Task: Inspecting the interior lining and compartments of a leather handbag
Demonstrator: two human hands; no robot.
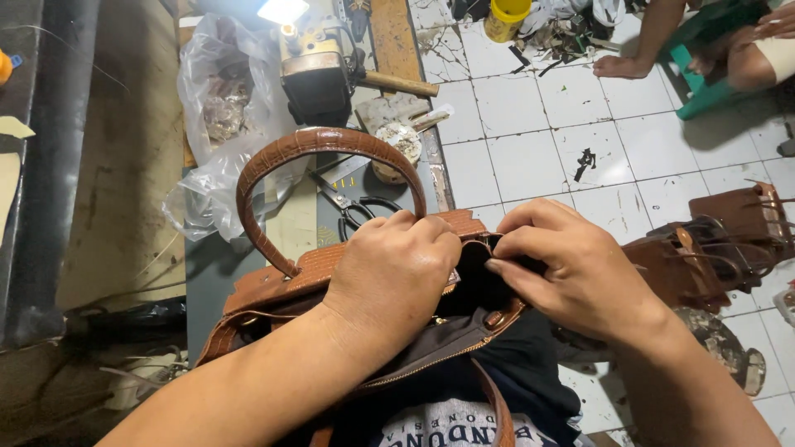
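Observation:
A brown textured-leather handbag (273, 281) rests on my lap, its arched handle (319, 145) standing upright above it. My left hand (397, 265) grips the bag's top rim from above, fingers curled over the edge. My right hand (571, 265) pinches the same rim at its right end, fingertips pressed into the dark opening (476, 281). The bag's dark lining and a zipper (431, 352) show below my left hand.
Black-handled scissors (352, 207) lie on the work surface beyond the bag, beside a crumpled clear plastic bag (219, 108) and a sewing machine (319, 70). More brown bags (720, 240) lie on the tiled floor at right. Another person's foot (621, 66) and a green stool (704, 50) are far right.

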